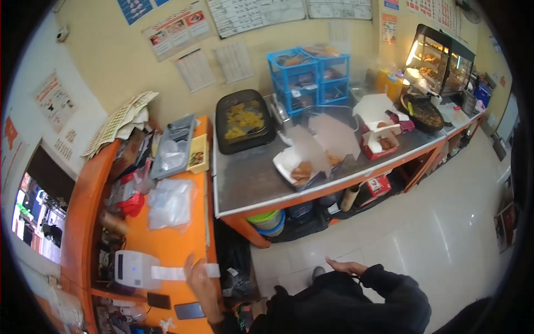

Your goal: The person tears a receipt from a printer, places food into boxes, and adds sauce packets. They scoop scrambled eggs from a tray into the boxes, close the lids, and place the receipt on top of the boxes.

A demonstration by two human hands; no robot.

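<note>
A white receipt printer (133,269) stands on the orange counter (167,234) at left, with a long strip of receipt paper (168,273) coming out of it to the right. My left hand (201,283) is across this strip, fingers slightly blurred and closed around it; the paper's end shows past the hand. Below the strip lie a dark phone (189,310) and a small black device (159,300). My right hand (346,267) is held out in front of my body over the floor, fingers stretched and nothing in it.
Open food boxes (285,167) with fried pieces, a red box (380,147), a black tray (245,121) of yellow food and blue drawers (300,83) stand on the metal table (245,183). Plastic bags (170,204) and a grey tray (173,147) lie on the orange counter.
</note>
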